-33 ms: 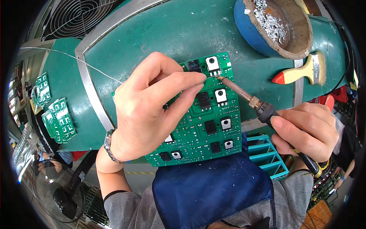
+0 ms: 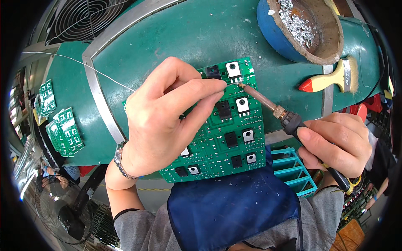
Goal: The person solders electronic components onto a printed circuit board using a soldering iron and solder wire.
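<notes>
A green circuit board [image 2: 234,140] with several black and white components lies on a green metal surface [image 2: 184,37] in front of me. My left hand [image 2: 163,121] rests over the board's left part and pinches a thin solder wire [image 2: 83,65] between thumb and forefinger. The wire's end reaches a component near the board's top edge. My right hand [image 2: 335,142] grips a soldering iron [image 2: 289,119] by its black handle. The iron's tip [image 2: 243,85] touches the board at the same spot where the wire ends.
A blue bowl [image 2: 272,33] holding silvery solder scraps stands at the upper right, with a wooden brush [image 2: 331,79] beside it. Stacks of green boards [image 2: 63,131] lie at the left. A teal crate [image 2: 293,171] sits below the board, a floor fan [image 2: 54,209] at the lower left.
</notes>
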The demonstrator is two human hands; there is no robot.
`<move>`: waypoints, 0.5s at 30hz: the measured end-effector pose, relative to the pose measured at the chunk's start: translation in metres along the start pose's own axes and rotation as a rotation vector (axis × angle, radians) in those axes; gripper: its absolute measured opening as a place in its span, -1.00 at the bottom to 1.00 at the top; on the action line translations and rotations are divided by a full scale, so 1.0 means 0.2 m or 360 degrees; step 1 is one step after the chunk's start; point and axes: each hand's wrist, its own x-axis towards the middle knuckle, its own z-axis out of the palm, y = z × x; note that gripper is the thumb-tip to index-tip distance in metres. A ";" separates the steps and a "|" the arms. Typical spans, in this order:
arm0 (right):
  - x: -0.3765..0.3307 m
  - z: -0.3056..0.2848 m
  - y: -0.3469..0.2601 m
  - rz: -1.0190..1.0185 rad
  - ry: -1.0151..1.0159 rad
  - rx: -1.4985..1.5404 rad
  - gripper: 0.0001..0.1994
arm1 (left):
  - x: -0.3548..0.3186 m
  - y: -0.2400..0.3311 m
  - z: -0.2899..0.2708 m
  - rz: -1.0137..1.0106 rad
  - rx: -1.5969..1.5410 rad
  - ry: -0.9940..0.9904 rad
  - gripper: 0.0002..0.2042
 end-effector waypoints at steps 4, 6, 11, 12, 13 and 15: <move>0.00 -0.01 0.01 -0.0035 -0.0023 0.0006 -0.73 | 0.00 0.00 0.01 0.0008 0.0005 0.0005 -0.77; 0.00 -0.01 0.01 -0.0044 -0.0043 0.0033 -0.73 | 0.00 0.00 0.01 0.0012 0.0023 0.0013 -0.77; 0.00 -0.03 0.01 -0.0021 -0.0085 0.0018 -0.72 | 0.01 0.01 -0.01 0.0005 0.0044 0.0007 -0.77; 0.00 -0.02 0.01 -0.0033 -0.0079 0.0021 -0.72 | 0.01 0.02 -0.02 0.0004 0.0047 0.0021 -0.76; 0.00 -0.02 0.01 -0.0032 -0.0080 0.0020 -0.72 | 0.01 0.01 -0.01 0.0005 0.0046 0.0022 -0.76; 0.00 -0.02 0.00 -0.0029 -0.0065 0.0015 -0.72 | 0.01 0.00 0.00 0.0037 0.0042 0.0005 -0.77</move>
